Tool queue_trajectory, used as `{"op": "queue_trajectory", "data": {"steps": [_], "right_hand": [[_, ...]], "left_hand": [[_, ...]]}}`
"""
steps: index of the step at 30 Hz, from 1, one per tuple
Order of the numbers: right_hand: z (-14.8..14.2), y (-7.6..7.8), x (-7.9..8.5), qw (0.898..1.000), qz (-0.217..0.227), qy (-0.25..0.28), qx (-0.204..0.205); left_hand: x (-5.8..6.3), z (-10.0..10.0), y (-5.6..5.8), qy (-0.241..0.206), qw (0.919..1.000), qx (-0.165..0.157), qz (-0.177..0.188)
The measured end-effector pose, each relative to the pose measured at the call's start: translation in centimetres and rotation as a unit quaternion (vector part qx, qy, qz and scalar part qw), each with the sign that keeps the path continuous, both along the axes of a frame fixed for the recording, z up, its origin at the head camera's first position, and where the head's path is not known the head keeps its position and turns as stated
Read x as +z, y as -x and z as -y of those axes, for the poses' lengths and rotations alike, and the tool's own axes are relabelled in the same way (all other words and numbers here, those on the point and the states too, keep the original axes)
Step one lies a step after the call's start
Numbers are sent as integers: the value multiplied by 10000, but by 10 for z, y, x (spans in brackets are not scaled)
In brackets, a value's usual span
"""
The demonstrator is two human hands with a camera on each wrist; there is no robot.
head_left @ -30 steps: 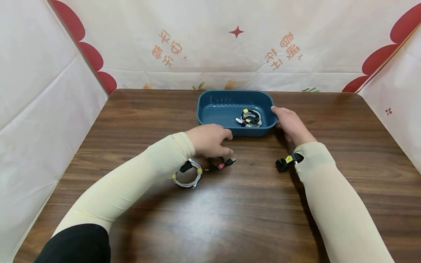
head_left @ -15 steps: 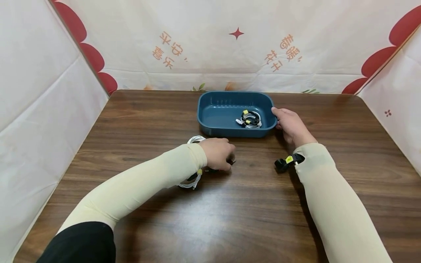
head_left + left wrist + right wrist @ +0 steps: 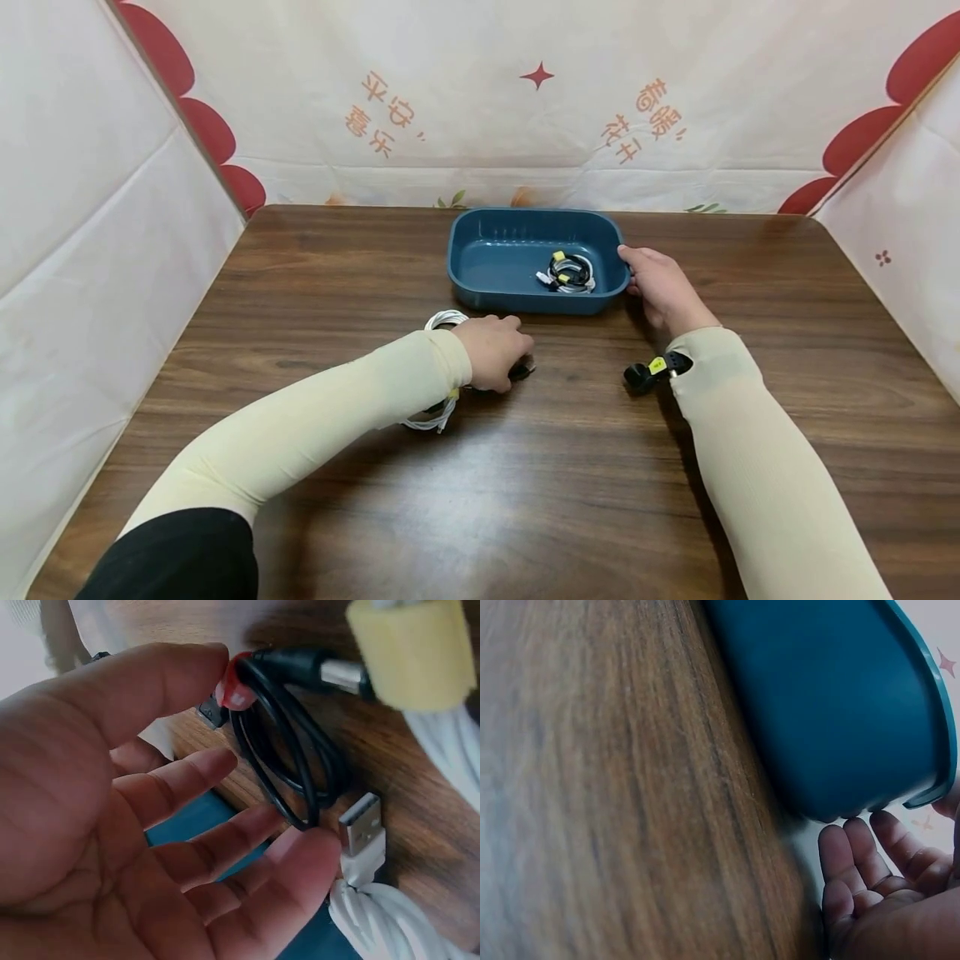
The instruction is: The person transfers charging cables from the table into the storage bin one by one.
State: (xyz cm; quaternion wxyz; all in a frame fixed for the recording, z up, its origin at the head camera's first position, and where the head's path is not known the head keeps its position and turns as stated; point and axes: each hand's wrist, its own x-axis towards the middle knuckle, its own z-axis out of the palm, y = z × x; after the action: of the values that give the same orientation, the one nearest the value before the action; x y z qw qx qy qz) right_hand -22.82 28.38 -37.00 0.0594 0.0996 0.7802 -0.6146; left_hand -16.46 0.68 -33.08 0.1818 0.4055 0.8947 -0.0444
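Observation:
My left hand (image 3: 493, 350) reaches down to a coiled black cable (image 3: 289, 742) on the table. In the left wrist view its thumb touches the red tie (image 3: 238, 690), while the spread fingers lie along the loops, a wide gap between thumb and fingers. At the right end of the blue plastic basin (image 3: 487, 302), my right hand (image 3: 663, 287) grips the rim, thumb on top and fingertips against the outside wall. Inside the basin sits a bundle of black and white cables (image 3: 568, 273) with yellow ties.
White coiled cables, one behind (image 3: 444, 319) and one in front (image 3: 431, 423) of the left forearm, lie partly hidden by it. A dark wrist device (image 3: 648, 372) sticks out from the right cuff. Cloth panels stand behind the wooden table (image 3: 555, 492) and at both sides.
My left hand has come down from in front of the basin onto the black cable, uncovering a white coil behind the forearm. The right hand has kept its hold on the basin.

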Motion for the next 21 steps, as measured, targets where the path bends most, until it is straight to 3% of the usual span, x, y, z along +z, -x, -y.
{"op": "queue_trajectory", "data": {"steps": [21], "right_hand": [[2, 1, -1, 10000, -37, -18, -45]], "left_hand": [[-6, 2, -1, -125, 9997, -98, 203]]}}
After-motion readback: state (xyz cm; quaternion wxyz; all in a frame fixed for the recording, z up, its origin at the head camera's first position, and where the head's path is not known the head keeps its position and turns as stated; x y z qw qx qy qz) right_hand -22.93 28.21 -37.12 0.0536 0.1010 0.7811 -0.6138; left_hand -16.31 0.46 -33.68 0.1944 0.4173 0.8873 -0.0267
